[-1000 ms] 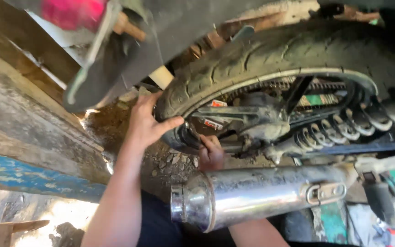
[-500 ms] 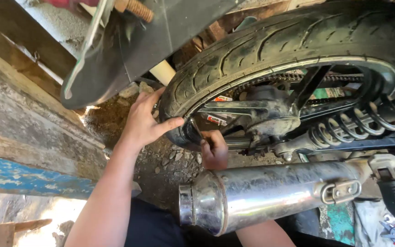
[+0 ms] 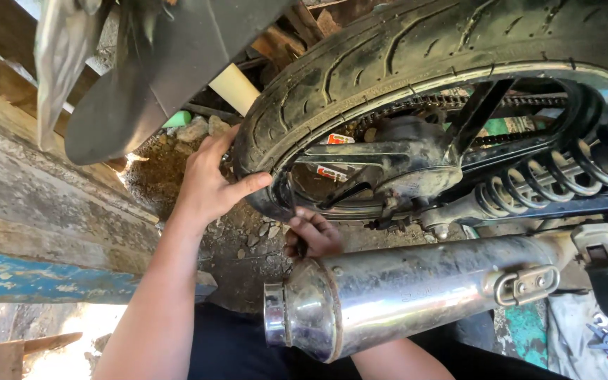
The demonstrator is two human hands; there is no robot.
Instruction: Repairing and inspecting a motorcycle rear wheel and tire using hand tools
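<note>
Rear tyre (image 3: pixel 416 49), steadied: left hand (image 3: pixel 209 184) spread flat on its tread, right hand (image 3: pixel 312 236) curled at the rim (image 3: pixel 360 211), contents unclear; best kept braced beside the exhaust pipe (image 3: pixel 416 295).

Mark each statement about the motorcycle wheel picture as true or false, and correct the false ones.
1. The left hand rests on the tyre. True.
2. The right hand holds a hammer. False: it sits at the lower rim beside the tyre; no hammer shows.
3. A chrome exhaust lies below the wheel. True.
4. The spring is bright red. False: it is dark metal.
5. The ground under the wheel is smooth tile. False: it is dirt with stones.
</note>
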